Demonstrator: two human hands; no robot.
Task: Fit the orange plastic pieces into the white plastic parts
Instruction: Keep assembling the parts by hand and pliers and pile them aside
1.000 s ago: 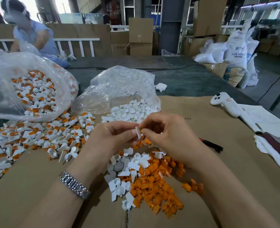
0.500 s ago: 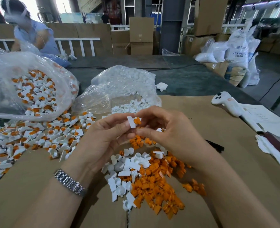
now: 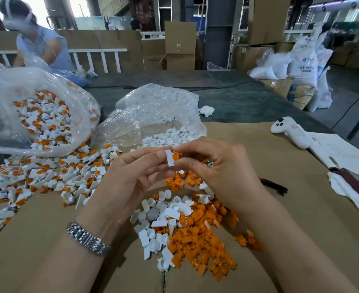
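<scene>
My left hand (image 3: pixel 130 178) pinches a small white plastic part (image 3: pixel 169 158) between thumb and fingers, above the cardboard. My right hand (image 3: pixel 218 168) pinches an orange piece (image 3: pixel 176 155) and holds it against that white part. Below both hands lies a loose pile of orange pieces (image 3: pixel 197 237) mixed with white parts (image 3: pixel 157 227). To the left spreads a heap of fitted white-and-orange parts (image 3: pixel 47 176).
A clear bag of fitted parts (image 3: pixel 37 115) lies at the left, a clear bag of white parts (image 3: pixel 159 123) behind my hands. A white controller (image 3: pixel 290 132), papers (image 3: pixel 341 153) and a black pen (image 3: pixel 273 185) lie at the right. Another person (image 3: pixel 37 41) works at the far left.
Both hands rose slightly from the pile. The white part turned in my left fingers, and the orange piece now shows against it.
</scene>
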